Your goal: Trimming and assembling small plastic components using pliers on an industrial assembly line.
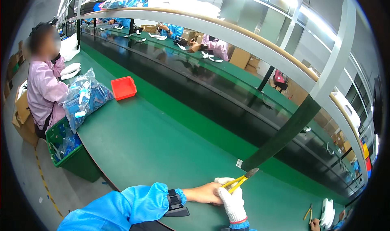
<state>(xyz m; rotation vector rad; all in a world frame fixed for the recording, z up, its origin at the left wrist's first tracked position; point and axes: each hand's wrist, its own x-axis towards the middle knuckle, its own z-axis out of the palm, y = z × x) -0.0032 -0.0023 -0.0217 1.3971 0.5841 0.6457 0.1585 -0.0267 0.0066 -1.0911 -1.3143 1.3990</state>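
My right hand (233, 204), in a white knitted glove with a red-edged cuff, holds yellow-handled cutting pliers (251, 173). Their dark metal jaws point up and to the right, above the green tabletop (162, 149). My bare left hand (205, 193) reaches in from the left and presses against the gloved fingers. Its own fingers are curled and partly hidden; they appear to pinch the white glove near the handles. A blue sleeve (142, 202) covers my left arm, with a black strapped device (176, 202) at the wrist.
A red bin (124, 88) and a clear bag of blue items (87, 96) lie at far left, above a green tub (81, 162). A person in pink (44, 80) stands there. A dark green post (280, 135) rises beside my hands. Lower right, another person's hand (315, 225) is near other pliers (308, 214).
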